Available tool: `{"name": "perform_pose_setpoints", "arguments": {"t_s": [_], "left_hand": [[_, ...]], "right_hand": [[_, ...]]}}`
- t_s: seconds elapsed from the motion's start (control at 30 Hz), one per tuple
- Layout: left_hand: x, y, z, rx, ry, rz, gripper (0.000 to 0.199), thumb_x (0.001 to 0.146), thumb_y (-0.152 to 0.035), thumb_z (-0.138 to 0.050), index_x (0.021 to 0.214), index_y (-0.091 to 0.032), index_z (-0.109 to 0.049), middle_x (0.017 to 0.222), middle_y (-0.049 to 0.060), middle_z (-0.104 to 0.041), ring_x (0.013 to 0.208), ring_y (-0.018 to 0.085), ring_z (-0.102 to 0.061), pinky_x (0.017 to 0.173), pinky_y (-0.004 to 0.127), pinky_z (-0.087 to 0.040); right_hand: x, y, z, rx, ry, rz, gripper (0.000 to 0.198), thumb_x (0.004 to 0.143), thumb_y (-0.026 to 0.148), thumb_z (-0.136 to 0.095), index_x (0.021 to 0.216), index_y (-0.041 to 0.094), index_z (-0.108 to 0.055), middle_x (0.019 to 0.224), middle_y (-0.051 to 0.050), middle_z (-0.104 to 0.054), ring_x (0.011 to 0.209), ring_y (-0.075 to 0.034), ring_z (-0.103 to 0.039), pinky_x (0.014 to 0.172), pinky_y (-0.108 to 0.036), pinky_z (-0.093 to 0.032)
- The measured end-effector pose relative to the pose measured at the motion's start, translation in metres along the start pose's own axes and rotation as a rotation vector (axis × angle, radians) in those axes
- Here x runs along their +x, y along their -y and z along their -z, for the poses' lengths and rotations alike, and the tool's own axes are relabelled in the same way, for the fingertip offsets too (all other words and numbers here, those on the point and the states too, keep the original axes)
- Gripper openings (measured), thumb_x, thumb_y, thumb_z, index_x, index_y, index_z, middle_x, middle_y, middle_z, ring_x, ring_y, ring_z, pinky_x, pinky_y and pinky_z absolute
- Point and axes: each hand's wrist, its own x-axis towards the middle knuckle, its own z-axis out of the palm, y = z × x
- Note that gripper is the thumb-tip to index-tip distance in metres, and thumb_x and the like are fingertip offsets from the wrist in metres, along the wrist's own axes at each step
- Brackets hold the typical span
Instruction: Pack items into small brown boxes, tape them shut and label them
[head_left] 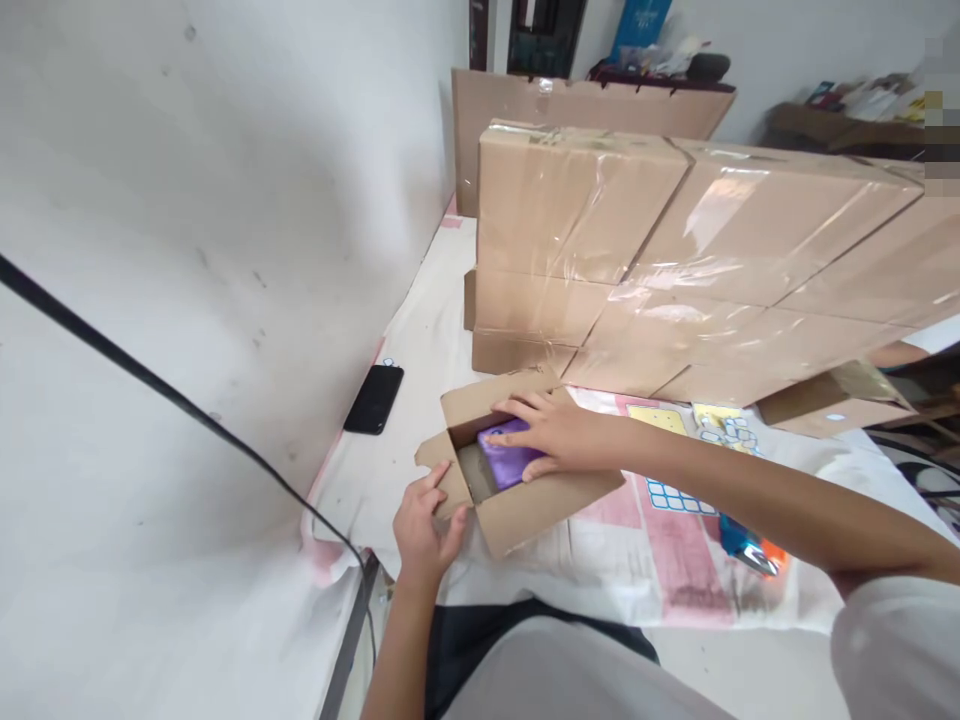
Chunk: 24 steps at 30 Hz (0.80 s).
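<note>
On the cloth-covered table an opened cardboard box (pixel 517 525) lies with its flaps folded outward. Inside it sits a shiny purple item (pixel 510 464), whose exact kind I cannot make out. My right hand (pixel 551 432) reaches into the box from the right, fingers and thumb around the purple item and hiding part of it. At the box's left end my left hand (pixel 427 525) holds the end flap, with fingertips on the cardboard and the thumb by its near corner.
A black phone (pixel 373 399) lies left of the box near the wall. Behind stands a large stack of taped cardboard (pixel 637 260). Right of the box are a sticker sheet (pixel 679 496), a blue and orange packet (pixel 752 548) and another open box (pixel 832 400). A black cable (pixel 187 400) crosses the left side.
</note>
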Motion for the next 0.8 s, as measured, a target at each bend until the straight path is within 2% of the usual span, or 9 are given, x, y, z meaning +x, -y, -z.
{"name": "perform_pose_setpoints", "arguments": {"t_s": [0.13,0.23,0.3,0.37,0.43,0.5,0.57,0.67,0.8], "left_hand": [[-0.002,0.001,-0.003,-0.016,-0.006,0.023,0.023,0.088,-0.021,-0.063,0.104,-0.022,-0.047,0.132,0.019,-0.063,0.119,0.026,-0.061,0.092,0.043,-0.053],[-0.006,-0.001,-0.009,-0.102,-0.126,0.105,0.039,0.087,-0.025,-0.067,0.12,-0.022,-0.047,0.15,0.021,-0.045,0.124,0.027,-0.06,0.096,0.046,-0.053],[-0.008,0.0,-0.013,-0.211,-0.181,0.156,0.06,0.09,-0.036,-0.066,0.14,-0.024,-0.036,0.16,0.024,-0.027,0.132,0.031,-0.055,0.098,0.048,-0.054],[-0.004,0.003,-0.015,-0.257,-0.041,0.092,0.081,0.09,-0.056,-0.06,0.153,-0.024,-0.02,0.162,0.025,-0.025,0.141,0.035,-0.045,0.103,0.05,-0.051],[0.007,0.012,-0.014,-0.201,0.209,-0.101,0.1,0.082,-0.074,-0.053,0.158,-0.022,-0.014,0.159,0.025,-0.034,0.147,0.037,-0.036,0.11,0.054,-0.045],[0.023,0.023,-0.012,-0.107,0.396,-0.301,0.113,0.072,-0.083,-0.051,0.159,-0.02,-0.014,0.155,0.026,-0.04,0.149,0.039,-0.03,0.114,0.057,-0.04],[0.04,0.034,-0.008,-0.03,0.461,-0.418,0.118,0.069,-0.084,-0.051,0.159,-0.018,-0.014,0.153,0.027,-0.042,0.151,0.04,-0.025,0.115,0.059,-0.038],[0.051,0.039,-0.001,0.018,0.525,-0.458,0.106,0.079,-0.076,-0.053,0.16,-0.018,-0.015,0.153,0.025,-0.044,0.151,0.037,-0.025,0.117,0.058,-0.036],[0.044,0.017,-0.007,-0.036,0.509,-0.308,0.06,0.102,-0.04,-0.039,0.158,-0.028,-0.021,0.154,0.017,-0.045,0.151,0.029,-0.029,0.116,0.051,-0.04]], "right_hand": [[-0.016,0.003,0.003,-0.008,-0.147,-0.147,0.04,0.096,0.037,-0.06,0.135,0.026,-0.063,0.144,-0.014,-0.05,0.13,-0.035,-0.043,0.106,-0.056,-0.038],[-0.036,-0.002,-0.001,0.126,-0.399,-0.479,0.042,0.099,0.033,-0.052,0.139,0.021,-0.056,0.137,-0.017,-0.053,0.128,-0.033,-0.047,0.106,-0.055,-0.041],[-0.05,-0.009,-0.014,0.369,-0.519,-0.685,0.045,0.099,0.037,-0.049,0.14,0.019,-0.052,0.133,-0.016,-0.056,0.121,-0.031,-0.055,0.103,-0.052,-0.046],[-0.06,-0.013,-0.031,0.715,-0.513,-0.812,0.049,0.096,0.039,-0.051,0.141,0.021,-0.051,0.133,-0.014,-0.059,0.112,-0.027,-0.062,0.097,-0.047,-0.052],[-0.066,-0.012,-0.047,1.02,-0.458,-0.892,0.058,0.088,0.036,-0.059,0.144,0.023,-0.048,0.135,-0.01,-0.061,0.11,-0.026,-0.065,0.097,-0.044,-0.054],[-0.069,-0.006,-0.058,1.194,-0.462,-0.947,0.073,0.08,0.029,-0.064,0.15,0.027,-0.043,0.14,-0.006,-0.06,0.121,-0.027,-0.061,0.106,-0.044,-0.049],[-0.07,0.003,-0.065,1.285,-0.51,-0.988,0.081,0.076,0.025,-0.063,0.153,0.031,-0.038,0.147,-0.001,-0.056,0.134,-0.027,-0.052,0.115,-0.045,-0.041],[-0.075,0.016,-0.072,1.412,-0.556,-1.038,0.081,0.079,0.027,-0.062,0.155,0.036,-0.036,0.151,0.001,-0.051,0.144,-0.026,-0.042,0.12,-0.047,-0.033],[-0.092,0.037,-0.086,1.519,-0.698,-0.957,0.072,0.089,0.053,-0.057,0.155,0.032,-0.036,0.155,-0.003,-0.046,0.148,-0.027,-0.035,0.122,-0.049,-0.028]]}}
